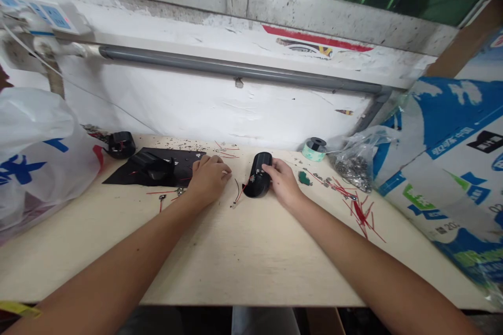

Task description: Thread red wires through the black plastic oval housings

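My right hand (283, 182) is wrapped round the right side of a black cylindrical housing (258, 180) that lies on the pale wooden bench (243, 251); thin red and black wires trail from its near end. My left hand (208, 177) rests just left of it with fingers curled in a pinch on something small I cannot make out, close to loose red wires (228, 154).
A black sheet with black parts (153, 167) lies at the left, a white plastic bag (35, 152) beyond it. A tape roll (315, 149), a bag of metal pieces (356, 165), cut red wires (359, 212) and a printed sack (451, 167) stand right.
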A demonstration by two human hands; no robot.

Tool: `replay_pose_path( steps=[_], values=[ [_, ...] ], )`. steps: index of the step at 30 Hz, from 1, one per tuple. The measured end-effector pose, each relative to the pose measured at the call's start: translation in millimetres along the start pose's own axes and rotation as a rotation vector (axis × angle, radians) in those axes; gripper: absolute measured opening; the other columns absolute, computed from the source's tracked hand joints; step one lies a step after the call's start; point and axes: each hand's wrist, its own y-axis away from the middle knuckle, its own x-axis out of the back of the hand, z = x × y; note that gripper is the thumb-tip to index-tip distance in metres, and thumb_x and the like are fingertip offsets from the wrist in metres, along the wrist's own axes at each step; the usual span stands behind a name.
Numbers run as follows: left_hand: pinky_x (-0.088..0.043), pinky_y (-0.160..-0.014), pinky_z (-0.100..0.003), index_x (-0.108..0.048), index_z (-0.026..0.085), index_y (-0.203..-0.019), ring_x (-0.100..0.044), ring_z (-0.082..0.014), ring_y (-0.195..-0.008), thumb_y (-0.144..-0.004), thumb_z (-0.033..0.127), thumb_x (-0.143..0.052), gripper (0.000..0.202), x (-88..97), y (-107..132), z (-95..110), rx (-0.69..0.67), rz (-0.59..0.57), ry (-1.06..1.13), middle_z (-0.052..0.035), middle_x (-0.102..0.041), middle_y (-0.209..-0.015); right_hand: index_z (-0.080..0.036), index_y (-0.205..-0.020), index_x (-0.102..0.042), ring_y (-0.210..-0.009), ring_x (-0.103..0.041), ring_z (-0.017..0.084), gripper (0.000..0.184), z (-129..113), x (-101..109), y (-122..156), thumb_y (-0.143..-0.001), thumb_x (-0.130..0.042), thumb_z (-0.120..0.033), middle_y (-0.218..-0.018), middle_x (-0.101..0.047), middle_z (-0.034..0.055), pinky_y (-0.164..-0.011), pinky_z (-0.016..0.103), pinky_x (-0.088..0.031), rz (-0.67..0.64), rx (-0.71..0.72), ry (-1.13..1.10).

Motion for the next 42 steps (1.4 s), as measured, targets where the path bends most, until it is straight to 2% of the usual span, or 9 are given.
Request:
replay_pose_path(
  steps=[3,6,13,17,23,26,32,38,42],
  values=[
    [-0.031,-0.094,-0.049,-0.074,0.026,-0.098,-0.049,-0.0318,-0.112,-0.094,0.031,-0.046,0.028,1.5,1.0,0.3,0.008,0.029,-0.012,-0.0097,-0.066,-0.111,-0.026,-0.117,-0.053,-0.060,-0.058,0.016,0.059,0.9,-1.4,1.4,-0.067,-0.077,-0.045,-0.077,-0.060,-0.0050,-0.056,0.029,-0.044,0.009,0.022,0.087],
    [-0.030,-0.094,-0.050,-0.072,0.025,-0.093,-0.048,-0.0323,-0.112,-0.092,0.032,-0.048,0.025,2.8,1.1,-0.7,0.002,0.023,-0.035,-0.0102,-0.065,-0.113,-0.025,-0.124,-0.049,-0.062,-0.059,0.017,0.061,2.4,-0.9,1.6,-0.072,-0.072,-0.047,-0.076,-0.061,-0.0045,-0.060,0.031,-0.045,-0.001,0.080,0.192],
    [-0.030,-0.087,-0.050,-0.070,0.025,-0.086,-0.044,-0.0352,-0.110,-0.087,0.034,-0.054,0.018,-2.9,-1.3,-5.3,0.115,-0.045,-0.016,-0.0107,-0.061,-0.114,-0.024,-0.102,-0.064,-0.071,-0.057,0.019,0.032,4.2,3.3,-0.2,-0.077,-0.068,-0.044,-0.077,-0.064,-0.0011,-0.074,0.036,-0.042,-0.077,0.154,0.566],
    [-0.029,-0.088,-0.049,-0.068,0.021,-0.085,-0.045,-0.0335,-0.109,-0.092,0.030,-0.049,0.022,-6.1,-0.1,-4.3,0.054,-0.031,-0.065,-0.0126,-0.061,-0.115,-0.027,-0.104,-0.065,-0.083,-0.057,0.022,0.031,2.3,2.2,2.1,-0.078,-0.066,-0.043,-0.090,-0.065,0.0001,-0.086,0.041,-0.038,-0.023,0.164,0.681],
    [-0.030,-0.091,-0.045,-0.061,0.021,-0.095,-0.053,-0.0282,-0.103,-0.097,0.025,-0.043,0.018,7.8,0.4,9.7,-0.008,0.105,0.104,-0.0090,-0.069,-0.100,-0.028,-0.109,-0.066,-0.093,-0.056,0.025,0.030,0.1,2.5,3.5,-0.083,-0.061,-0.042,-0.098,-0.062,0.0037,-0.094,0.045,-0.039,0.058,0.288,0.558],
    [-0.034,-0.092,-0.042,-0.062,0.023,-0.099,-0.056,-0.0253,-0.100,-0.097,0.023,-0.045,0.017,14.3,2.2,19.7,-0.109,0.180,0.269,-0.0062,-0.070,-0.098,-0.028,-0.105,-0.071,-0.097,-0.056,0.025,0.024,-4.9,0.4,5.8,-0.086,-0.061,-0.040,-0.103,-0.062,0.0055,-0.098,0.044,-0.039,-0.003,0.410,0.491],
    [-0.044,-0.086,-0.035,-0.065,0.024,-0.108,-0.060,-0.0227,-0.096,-0.094,0.023,-0.052,0.019,8.6,5.0,28.9,-0.197,0.195,0.535,-0.0047,-0.068,-0.091,-0.031,-0.089,-0.078,-0.104,-0.058,0.026,0.012,-10.2,-9.8,14.8,-0.083,-0.072,-0.039,-0.099,-0.067,0.0053,-0.099,0.045,-0.039,-0.187,0.444,0.434],
    [-0.047,-0.089,-0.037,-0.071,0.024,-0.101,-0.063,-0.0233,-0.097,-0.093,0.024,-0.056,0.017,4.7,6.3,30.0,-0.208,0.187,0.563,-0.0054,-0.073,-0.096,-0.029,-0.084,-0.076,-0.094,-0.060,0.024,0.010,-9.8,-12.6,17.7,-0.086,-0.069,-0.036,-0.088,-0.067,0.0042,-0.092,0.042,-0.042,-0.177,0.504,0.359],
    [-0.049,-0.089,-0.039,-0.073,0.022,-0.099,-0.064,-0.0239,-0.097,-0.093,0.025,-0.058,0.017,9.1,7.3,33.3,-0.248,0.203,0.574,-0.0067,-0.073,-0.098,-0.029,-0.087,-0.075,-0.093,-0.058,0.025,0.012,-18.9,-11.2,25.2,-0.091,-0.064,-0.032,-0.087,-0.067,0.0043,-0.089,0.043,-0.040,-0.125,0.616,0.547]
  ],
)
